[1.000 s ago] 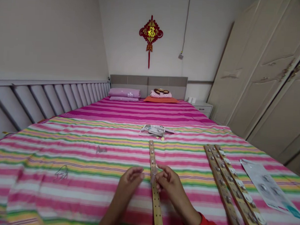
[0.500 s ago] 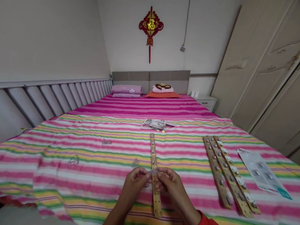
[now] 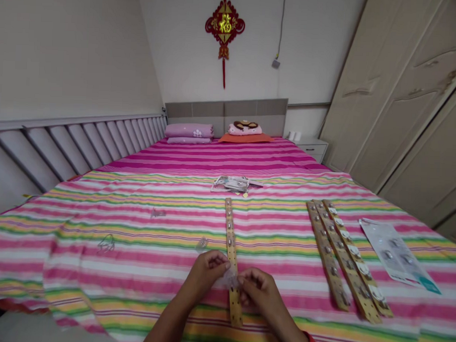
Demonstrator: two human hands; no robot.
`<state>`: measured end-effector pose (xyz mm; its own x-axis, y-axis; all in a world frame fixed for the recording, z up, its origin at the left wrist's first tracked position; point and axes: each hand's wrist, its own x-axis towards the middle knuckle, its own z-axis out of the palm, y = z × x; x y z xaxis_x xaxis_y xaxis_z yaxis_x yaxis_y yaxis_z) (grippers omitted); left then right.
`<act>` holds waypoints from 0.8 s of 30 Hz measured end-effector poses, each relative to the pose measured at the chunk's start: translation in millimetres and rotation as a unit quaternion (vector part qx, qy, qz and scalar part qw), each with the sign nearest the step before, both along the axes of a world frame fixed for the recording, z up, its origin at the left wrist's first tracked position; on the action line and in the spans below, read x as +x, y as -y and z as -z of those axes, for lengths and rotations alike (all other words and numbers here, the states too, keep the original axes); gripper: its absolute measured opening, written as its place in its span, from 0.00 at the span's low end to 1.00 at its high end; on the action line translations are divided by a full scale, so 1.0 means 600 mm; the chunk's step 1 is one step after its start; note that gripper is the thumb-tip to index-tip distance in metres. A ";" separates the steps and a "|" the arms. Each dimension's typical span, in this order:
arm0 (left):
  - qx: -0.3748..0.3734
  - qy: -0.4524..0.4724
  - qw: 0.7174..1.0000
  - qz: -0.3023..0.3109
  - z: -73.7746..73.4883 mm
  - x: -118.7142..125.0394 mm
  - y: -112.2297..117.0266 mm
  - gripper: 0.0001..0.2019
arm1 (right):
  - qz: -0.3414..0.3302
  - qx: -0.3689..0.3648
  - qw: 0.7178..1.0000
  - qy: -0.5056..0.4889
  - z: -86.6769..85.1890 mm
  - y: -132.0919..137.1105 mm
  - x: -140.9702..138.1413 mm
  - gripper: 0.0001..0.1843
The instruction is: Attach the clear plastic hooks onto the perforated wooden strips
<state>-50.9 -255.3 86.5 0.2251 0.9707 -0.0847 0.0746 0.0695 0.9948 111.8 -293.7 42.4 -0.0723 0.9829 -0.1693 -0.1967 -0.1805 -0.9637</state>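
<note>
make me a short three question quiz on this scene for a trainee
1. How many grouped strips lie together toward the right edge of the view?
2. True or false: the clear plastic piece is between the left hand and the right hand.
3. Which is nearest the right hand: (a) wardrobe, (b) lone strip, (c) headboard?

Key: 1. Three. 2. True. 3. b, lone strip.
</note>
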 end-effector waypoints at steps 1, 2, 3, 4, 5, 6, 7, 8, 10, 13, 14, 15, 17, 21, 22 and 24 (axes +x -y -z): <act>0.004 -0.001 1.000 -0.009 0.005 0.003 -0.005 0.12 | -0.002 -0.004 1.000 -0.003 0.003 -0.003 -0.002 0.24; 0.006 -0.001 1.000 -0.019 0.010 0.006 -0.011 0.12 | -0.004 -0.007 1.000 -0.006 0.006 -0.006 -0.003 0.24; 0.006 0.000 1.000 -0.028 0.015 0.009 -0.016 0.12 | -0.006 -0.011 1.000 -0.010 0.009 -0.010 -0.004 0.23; 0.002 0.002 0.999 -0.036 0.020 0.012 -0.022 0.13 | -0.005 -0.014 1.000 -0.015 0.011 -0.015 -0.005 0.22; -0.003 0.007 0.999 -0.044 0.026 0.015 -0.027 0.13 | -0.002 -0.017 1.000 -0.020 0.014 -0.020 -0.006 0.21; -0.009 0.013 0.999 -0.052 0.032 0.017 -0.031 0.13 | 0.003 -0.021 0.999 -0.027 0.017 -0.026 -0.007 0.19; -0.013 0.019 0.998 -0.059 0.038 0.018 -0.034 0.13 | 0.008 -0.026 0.999 -0.035 0.020 -0.032 -0.007 0.18; -0.013 0.024 0.997 -0.067 0.044 0.019 -0.037 0.13 | 0.015 -0.035 0.998 -0.043 0.024 -0.038 -0.007 0.16; -0.005 0.027 0.995 -0.093 0.057 0.018 -0.039 0.13 | 0.029 -0.056 0.996 -0.062 0.029 -0.051 -0.006 0.13; 0.022 0.018 0.990 -0.140 0.077 0.012 -0.037 0.11 | 0.048 -0.084 0.992 -0.085 0.033 -0.066 -0.005 0.07; 0.033 0.014 0.988 -0.151 0.083 0.008 -0.036 0.10 | 0.052 -0.090 0.991 -0.086 0.033 -0.070 -0.005 0.06; 0.049 0.006 0.986 -0.157 0.089 0.005 -0.035 0.09 | 0.054 -0.095 0.991 -0.083 0.033 -0.074 -0.005 0.06; 0.097 -0.021 0.984 -0.151 0.099 0.000 -0.033 0.08 | 0.055 -0.106 0.990 -0.071 0.032 -0.080 -0.006 0.06; 0.171 -0.080 0.978 -0.086 0.116 -0.003 -0.032 0.13 | 0.052 -0.118 0.990 -0.058 0.033 -0.089 -0.008 0.06; 0.176 -0.089 0.978 -0.074 0.119 -0.002 -0.033 0.15 | 0.050 -0.121 0.990 -0.056 0.033 -0.091 -0.009 0.06; 0.177 -0.103 0.977 -0.063 0.124 0.000 -0.034 0.17 | 0.050 -0.128 0.989 -0.052 0.034 -0.094 -0.009 0.06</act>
